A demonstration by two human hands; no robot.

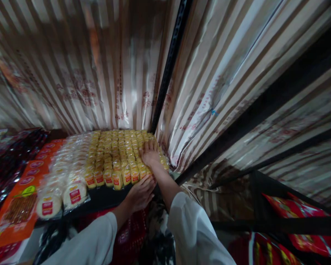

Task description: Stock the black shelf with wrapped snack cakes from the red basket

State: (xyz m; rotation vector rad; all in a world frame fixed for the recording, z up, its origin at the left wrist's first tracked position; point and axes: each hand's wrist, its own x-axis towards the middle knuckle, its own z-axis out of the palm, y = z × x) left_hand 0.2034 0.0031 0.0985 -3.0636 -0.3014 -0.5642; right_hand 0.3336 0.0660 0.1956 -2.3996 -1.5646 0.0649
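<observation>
Rows of small yellow wrapped snack packs with red labels stand packed together on the dark shelf. My right hand lies on top of the packs near the right end of the rows, its fingers spread. At the front right corner, my left hand rests against the packs with its fingers stretched out; part of those fingertips is hard to make out. Left of the yellow packs stand stacks of round white wrapped cakes, also with red labels.
Orange snack bags and dark shiny packs lie at the left. Striped plastic sheeting hangs behind. A black metal upright and a thick dark bar frame the right side. Red bags lie at lower right.
</observation>
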